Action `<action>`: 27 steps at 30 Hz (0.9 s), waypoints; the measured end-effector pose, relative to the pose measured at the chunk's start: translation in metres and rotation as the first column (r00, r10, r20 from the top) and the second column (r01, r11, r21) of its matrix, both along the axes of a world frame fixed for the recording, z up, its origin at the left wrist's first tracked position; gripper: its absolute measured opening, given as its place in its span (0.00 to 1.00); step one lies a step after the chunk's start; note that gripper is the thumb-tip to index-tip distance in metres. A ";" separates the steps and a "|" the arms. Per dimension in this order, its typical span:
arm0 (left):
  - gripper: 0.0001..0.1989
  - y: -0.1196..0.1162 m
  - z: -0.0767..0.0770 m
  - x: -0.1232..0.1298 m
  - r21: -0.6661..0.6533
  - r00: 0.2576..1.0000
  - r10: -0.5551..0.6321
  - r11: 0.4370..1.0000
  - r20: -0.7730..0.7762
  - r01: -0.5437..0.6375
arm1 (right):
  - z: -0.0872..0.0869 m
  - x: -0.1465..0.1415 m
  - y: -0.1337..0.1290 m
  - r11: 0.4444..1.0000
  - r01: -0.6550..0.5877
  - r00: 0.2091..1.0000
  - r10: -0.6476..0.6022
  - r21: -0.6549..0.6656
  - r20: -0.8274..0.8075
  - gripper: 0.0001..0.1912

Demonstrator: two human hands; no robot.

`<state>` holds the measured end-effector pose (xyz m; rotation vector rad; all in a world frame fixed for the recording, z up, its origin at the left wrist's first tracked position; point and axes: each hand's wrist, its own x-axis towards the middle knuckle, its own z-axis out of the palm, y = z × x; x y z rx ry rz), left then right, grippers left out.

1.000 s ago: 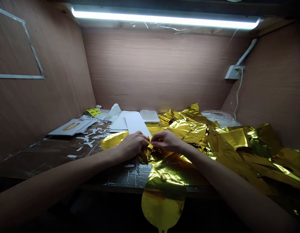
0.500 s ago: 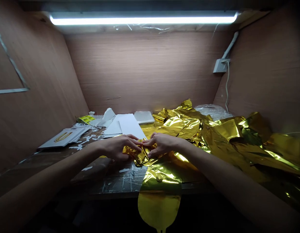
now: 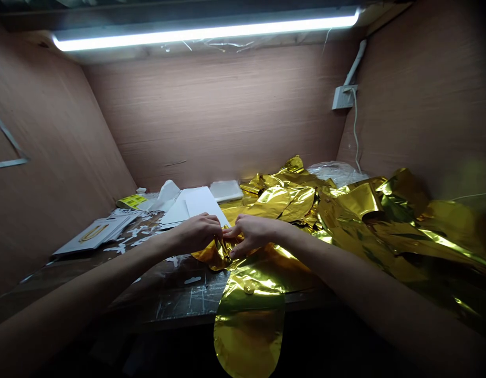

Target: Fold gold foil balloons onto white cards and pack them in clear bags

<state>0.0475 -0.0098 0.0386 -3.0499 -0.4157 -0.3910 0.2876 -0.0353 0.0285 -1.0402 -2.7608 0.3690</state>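
Observation:
My left hand (image 3: 199, 232) is closed, its fingertips pinching the bunched part of a gold foil balloon (image 3: 249, 304). Facing it, my right hand (image 3: 254, 234) presses and grips the same creased foil between thumb and fingers; the fingertips of both hands nearly meet. A crumpled fold of foil sticks out below my left hand. The balloon's flat, rounded end hangs over the table's front edge. Exactly where the fingertips hold the foil is partly hidden.
More flat gold foil balloons (image 3: 290, 197) are heaped to the right. White sheets (image 3: 203, 202) lie behind my hands; printed cards (image 3: 95, 233) and white paper scraps (image 3: 128, 239) are at left. Wooden walls enclose the table (image 3: 164, 299). A socket box (image 3: 343, 97) hangs at right.
My left hand's fingers have curled tighter, and a foil fold now shows beneath them. The right hand keeps its place on the foil. The view has tilted and shifted slightly.

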 end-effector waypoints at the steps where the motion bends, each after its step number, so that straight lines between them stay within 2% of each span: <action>1: 0.16 0.002 -0.001 0.004 -0.010 1.000 0.010 1.000 0.004 -0.010 | 0.000 0.000 0.000 1.000 0.002 1.000 -0.002 0.011 0.000 0.28; 6: 0.20 0.009 -0.012 0.020 -0.042 0.999 0.048 0.998 0.003 -0.048 | -0.002 -0.001 0.002 0.998 -0.021 1.000 0.020 0.054 0.012 0.23; 9: 0.20 0.010 -0.018 0.025 -0.042 0.996 0.087 0.995 0.025 -0.086 | -0.005 0.000 0.004 0.997 0.011 1.000 -0.012 0.070 0.017 0.23; 13: 0.11 0.002 -0.025 0.029 0.049 0.948 0.225 0.969 0.225 -0.242 | -0.005 0.001 0.004 0.996 0.024 0.999 -0.026 0.087 0.021 0.26; 16: 0.09 -0.008 -0.029 0.028 0.047 0.889 0.307 0.938 0.339 -0.342 | -0.004 0.001 0.003 0.997 -0.004 1.000 0.003 0.083 0.013 0.28; 20: 0.10 -0.022 -0.033 0.022 0.009 0.895 0.317 0.942 0.312 -0.337 | -0.002 0.000 -0.001 0.997 0.027 1.000 -0.027 0.070 0.009 0.26; 24: 0.16 -0.036 -0.035 0.016 0.062 0.923 0.250 0.958 0.291 -0.279 | 0.000 -0.001 -0.004 0.999 0.041 0.999 -0.041 0.032 -0.008 0.25; 27: 0.17 -0.049 -0.033 0.016 0.082 0.912 0.312 0.935 0.265 -0.344 | 0.000 -0.001 -0.004 0.999 0.034 0.999 -0.033 0.023 -0.026 0.25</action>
